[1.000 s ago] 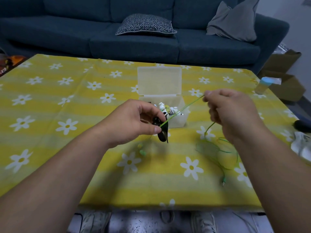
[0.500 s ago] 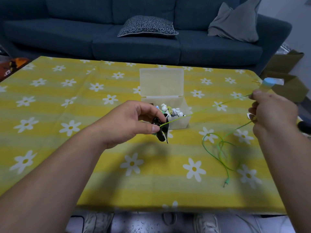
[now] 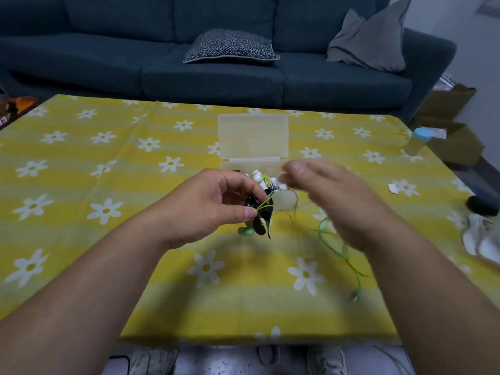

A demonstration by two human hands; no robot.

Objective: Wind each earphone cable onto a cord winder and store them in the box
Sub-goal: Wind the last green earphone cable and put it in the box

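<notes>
My left hand (image 3: 211, 204) pinches a black cord winder (image 3: 261, 216) just above the yellow flowered tablecloth. A thin green earphone cable (image 3: 331, 244) is partly wound on the winder, and its green earbuds (image 3: 246, 231) hang below it. My right hand (image 3: 332, 201) is motion-blurred close to the right of the winder, and the cable appears to run through its fingertips. The slack lies in loops on the cloth and ends at the jack plug (image 3: 357, 295). Behind both hands stands the translucent box (image 3: 284, 203), lid (image 3: 253, 136) up, with wound white earphones (image 3: 259, 177) inside.
A bottle with a blue cap (image 3: 418, 140) stands at the table's right edge. Near it are a paper scrap (image 3: 393, 188), a black object (image 3: 484, 205) and a white cloth (image 3: 481, 239). A dark blue sofa (image 3: 216, 77) sits behind the table.
My right hand swung out to the right, drawing the green cable taut, and has now come back close to the winder. My left hand kept holding the winder in place.
</notes>
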